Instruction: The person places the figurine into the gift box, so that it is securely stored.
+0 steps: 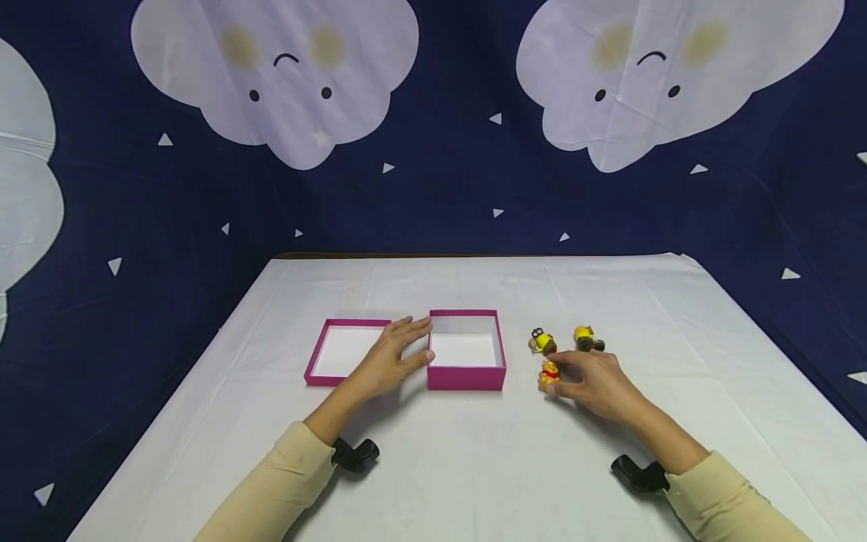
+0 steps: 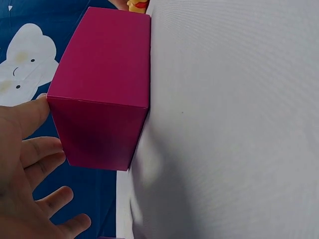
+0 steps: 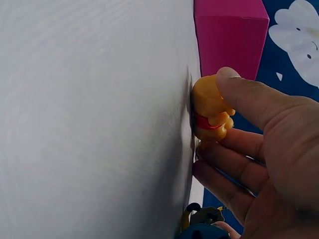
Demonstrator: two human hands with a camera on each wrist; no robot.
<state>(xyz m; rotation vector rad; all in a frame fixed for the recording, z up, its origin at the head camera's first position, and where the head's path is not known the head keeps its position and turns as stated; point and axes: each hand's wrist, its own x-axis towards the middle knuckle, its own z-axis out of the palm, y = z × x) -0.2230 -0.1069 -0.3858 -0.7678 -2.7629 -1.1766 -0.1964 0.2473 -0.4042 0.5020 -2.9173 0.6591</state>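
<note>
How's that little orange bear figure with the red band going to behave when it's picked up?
The bear figure will probably stay stiff, since its glossy surface looks like moulded plastic. That smooth finish might let it slip a little between fingers. Its rounded head and body suggest it could roll if nudged.

The head view is evenly bright, with soft shadows on the white cloth (image 1: 467, 467) left and right of the magenta box (image 1: 466, 379). Both wrist views are dimmer; in the left, a blurry-edged shadow lies beside the box.
</note>
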